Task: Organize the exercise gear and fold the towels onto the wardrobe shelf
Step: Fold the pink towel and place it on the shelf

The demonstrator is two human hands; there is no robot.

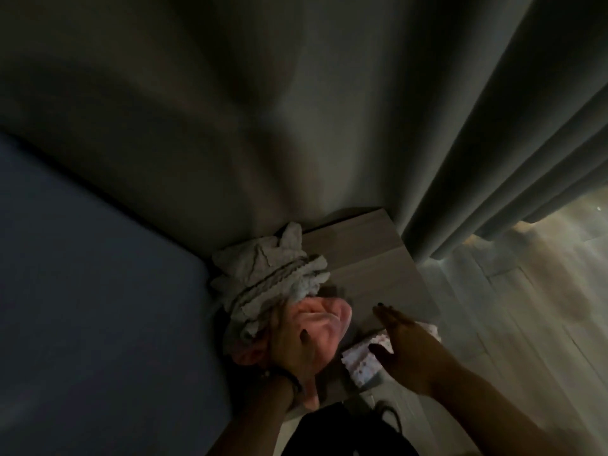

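A: Where are the towels [263,278] found?
B: Heaped on the wooden surface [378,268] beside the bed [92,291]; a pink cloth [320,319] is clamped in the left hand [292,343].
A: And the right hand [408,343]?
B: Fingers are held straight, apart, above a dotted cloth [362,360].

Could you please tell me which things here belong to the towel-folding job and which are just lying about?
Job: pink towel gripped by left hand; white towel; dotted cloth under the open right hand.
Lying about: curtain; wooden stand; bed.
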